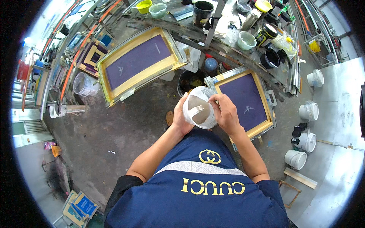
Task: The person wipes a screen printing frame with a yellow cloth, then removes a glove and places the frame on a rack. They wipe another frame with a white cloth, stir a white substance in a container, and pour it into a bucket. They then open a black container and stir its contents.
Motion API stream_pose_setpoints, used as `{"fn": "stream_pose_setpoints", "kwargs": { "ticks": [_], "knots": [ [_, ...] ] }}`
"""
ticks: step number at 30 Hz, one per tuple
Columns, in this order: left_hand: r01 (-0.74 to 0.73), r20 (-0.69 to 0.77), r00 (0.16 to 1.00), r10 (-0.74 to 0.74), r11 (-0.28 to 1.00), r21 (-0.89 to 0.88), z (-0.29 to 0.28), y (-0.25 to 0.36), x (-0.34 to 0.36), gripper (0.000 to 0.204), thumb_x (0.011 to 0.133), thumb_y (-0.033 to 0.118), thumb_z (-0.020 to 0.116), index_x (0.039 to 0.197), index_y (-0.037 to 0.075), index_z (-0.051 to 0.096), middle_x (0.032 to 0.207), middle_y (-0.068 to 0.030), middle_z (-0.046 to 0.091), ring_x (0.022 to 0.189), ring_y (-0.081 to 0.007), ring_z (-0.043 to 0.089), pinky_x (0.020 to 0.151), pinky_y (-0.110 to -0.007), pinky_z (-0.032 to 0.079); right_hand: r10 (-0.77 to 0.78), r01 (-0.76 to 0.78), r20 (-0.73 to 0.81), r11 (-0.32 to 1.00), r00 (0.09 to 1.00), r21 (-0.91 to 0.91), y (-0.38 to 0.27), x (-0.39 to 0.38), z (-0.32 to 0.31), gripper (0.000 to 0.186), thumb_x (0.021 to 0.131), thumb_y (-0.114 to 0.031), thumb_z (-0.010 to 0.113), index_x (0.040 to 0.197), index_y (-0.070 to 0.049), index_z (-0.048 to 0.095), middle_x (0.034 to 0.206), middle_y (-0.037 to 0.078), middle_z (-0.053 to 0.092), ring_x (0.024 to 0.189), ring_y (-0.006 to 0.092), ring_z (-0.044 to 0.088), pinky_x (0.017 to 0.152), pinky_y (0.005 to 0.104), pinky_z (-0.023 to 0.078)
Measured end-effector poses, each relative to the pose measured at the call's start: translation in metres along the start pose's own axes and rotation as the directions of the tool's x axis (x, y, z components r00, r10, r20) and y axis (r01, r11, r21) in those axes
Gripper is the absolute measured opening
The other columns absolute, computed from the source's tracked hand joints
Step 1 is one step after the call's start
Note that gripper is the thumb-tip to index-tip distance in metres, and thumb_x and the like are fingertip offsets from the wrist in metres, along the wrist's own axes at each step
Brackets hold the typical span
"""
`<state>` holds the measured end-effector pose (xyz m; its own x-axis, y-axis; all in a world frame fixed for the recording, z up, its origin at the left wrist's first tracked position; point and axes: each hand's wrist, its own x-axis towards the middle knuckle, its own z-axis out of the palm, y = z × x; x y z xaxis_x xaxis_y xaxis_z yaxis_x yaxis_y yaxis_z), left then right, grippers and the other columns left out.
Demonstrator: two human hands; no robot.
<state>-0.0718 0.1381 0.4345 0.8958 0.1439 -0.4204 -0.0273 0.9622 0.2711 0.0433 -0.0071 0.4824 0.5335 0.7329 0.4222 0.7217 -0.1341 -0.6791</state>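
In front of my chest I hold a white, translucent plastic tub [186,111], its mouth turned up towards me. A greyish inside and a pale curved strip [196,110] show within it. My left hand [180,117] is wrapped round the tub's left side. At the right edge of the mouth, my right hand [227,116] is closed, thumb and fingers pinching at the rim; the exact spot they grip is partly hidden. Just beyond the tub stands a black bucket [187,80] with yellowish residue inside.
Framed purple printing screens lean ahead, one at left [138,60] and one at right [243,98]. A cluttered metal workbench [228,51] holds ink pots and bowls. White lidded buckets [295,159] line the right wall. A clear bucket [84,84] stands at left.
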Motion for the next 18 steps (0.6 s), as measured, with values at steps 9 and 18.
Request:
{"fn": "stream_pose_setpoints", "kwargs": {
  "ticks": [9,18],
  "knots": [
    [0.167,0.076,0.984,-0.160,0.980,-0.104,-0.027,0.062,0.016,0.060,0.105,0.056,0.048,0.140,0.009,0.060,0.133,-0.0135,0.067,0.120,-0.0298,0.066,0.104,-0.050,0.053,0.017,-0.032,-0.104,0.989,0.994,-0.144,-0.027,0.052,0.033,0.025,0.089,-0.003,0.072,0.113,-0.007,0.068,0.105,0.012,0.067,0.097,0.0323,0.064,0.089,0.0429,0.052],
    [0.214,0.169,0.965,-0.203,0.975,-0.052,-0.041,0.070,0.030,0.067,0.103,0.060,0.047,0.142,0.007,0.056,0.137,-0.0150,0.064,0.121,-0.0297,0.065,0.104,-0.051,0.053,-0.089,0.130,0.278,0.983,0.956,-0.133,-0.046,0.076,0.047,0.026,0.073,-0.011,0.083,0.097,-0.011,0.072,0.099,0.007,0.067,0.095,0.0308,0.065,0.086,0.0424,0.052]
  ]
}}
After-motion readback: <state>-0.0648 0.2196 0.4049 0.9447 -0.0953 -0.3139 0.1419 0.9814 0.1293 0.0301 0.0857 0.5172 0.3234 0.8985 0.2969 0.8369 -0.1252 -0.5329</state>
